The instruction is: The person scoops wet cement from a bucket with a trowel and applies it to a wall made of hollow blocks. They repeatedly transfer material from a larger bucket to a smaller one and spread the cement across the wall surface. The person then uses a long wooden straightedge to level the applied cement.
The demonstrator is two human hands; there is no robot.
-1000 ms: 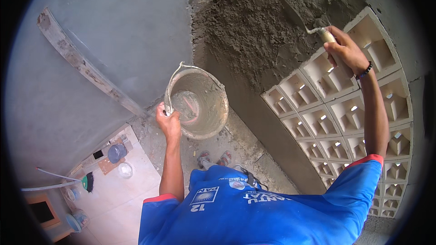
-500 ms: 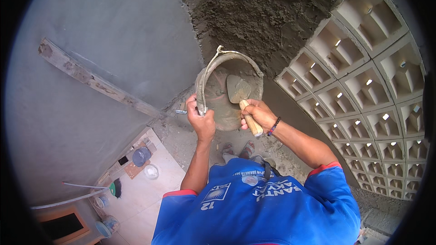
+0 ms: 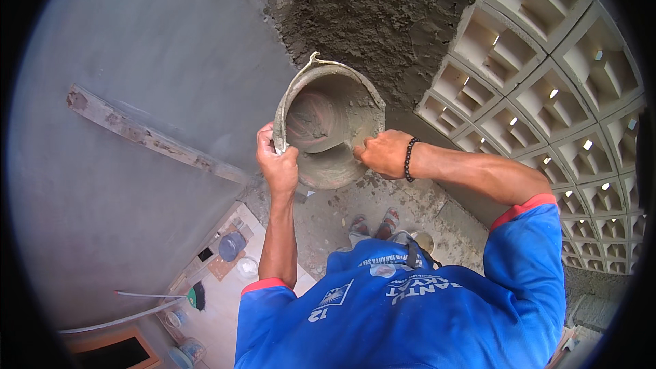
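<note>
A mortar-smeared bucket (image 3: 331, 176) is held up in front of me, tilted so its inside shows, with a little wet grey mortar within. Fingers of my left hand (image 3: 277, 164) are closed round its left rim, by the foot of the pale handle (image 3: 316, 61). My right hand (image 3: 386, 154) is a closed fist at the bucket's right side, reaching into its mouth. That fist holds the trowel; its handle is covered by the fingers, and its blade is hard to tell from the grey mortar.
Rough wet plaster (image 3: 369, 27) covers the wall ahead, beside smooth grey wall at left. Pale ventilation blocks (image 3: 526, 61) rise at right. A long wooden board (image 3: 157, 140) leans at left. Below lie a broom (image 3: 197, 296), a dark tub (image 3: 232, 246) and a tiled floor.
The trowel has gone from plain view above the bucket to down inside its right side. My right hand has turned over, its forearm raised. The bucket has shifted slightly left and up.
</note>
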